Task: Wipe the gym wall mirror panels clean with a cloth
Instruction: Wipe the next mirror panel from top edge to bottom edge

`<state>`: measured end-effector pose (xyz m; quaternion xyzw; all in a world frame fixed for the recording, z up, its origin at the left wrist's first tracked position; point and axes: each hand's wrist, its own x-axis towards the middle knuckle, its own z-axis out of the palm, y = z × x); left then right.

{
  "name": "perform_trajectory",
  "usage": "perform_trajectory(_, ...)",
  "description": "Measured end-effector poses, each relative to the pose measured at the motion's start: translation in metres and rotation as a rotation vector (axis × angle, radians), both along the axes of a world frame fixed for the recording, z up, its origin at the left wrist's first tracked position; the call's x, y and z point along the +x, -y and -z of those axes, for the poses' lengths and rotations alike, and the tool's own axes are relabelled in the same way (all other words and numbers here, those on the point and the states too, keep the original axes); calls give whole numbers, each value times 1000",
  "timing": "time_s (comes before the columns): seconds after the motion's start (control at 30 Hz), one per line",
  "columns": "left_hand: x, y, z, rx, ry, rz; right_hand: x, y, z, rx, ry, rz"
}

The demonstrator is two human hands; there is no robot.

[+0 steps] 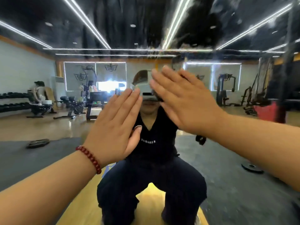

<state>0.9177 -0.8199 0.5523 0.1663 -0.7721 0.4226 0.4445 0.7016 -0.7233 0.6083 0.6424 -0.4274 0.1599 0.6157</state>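
The mirror [227, 98] fills the whole view; no panel edge or seam can be made out with certainty, though a dark upright band shows at the far right. Smears and streaks cloud the glass in its upper part, heaviest right of centre.

Both hands are raised flat toward the glass. The left hand [116, 125] has its fingers [125, 101] straight and close together, thumb lying alongside, holding nothing. A red bead bracelet [90, 157] sits on the left wrist. The right hand [183, 101] stands higher and just right of the left, its fingers straight and slightly spread, also holding nothing. Whether either palm touches the glass cannot be told. The two hands are near each other but apart. No cloth shows in either hand or anywhere in view.

In the reflection, the person [154, 143] squats facing the glass in dark clothes, knees wide. A wooden floor [151, 203] strip lies under the person, with grey mat [32, 159] on both sides. A weight plate [252, 168] lies on the mat at lower right, and another flat dark object [38, 143] at left. Exercise machines [71, 106] and a dumbbell rack [13, 101] stand well back at left; cable frames [225, 88] stand at right. A second person [39, 93] sits far left. Light strips [87, 21] run across the dark ceiling.
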Motion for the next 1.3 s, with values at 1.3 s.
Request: perform_trajectory(1.3,-12,-26,250,479,-244,51,43,15,227,-69,353,-33)
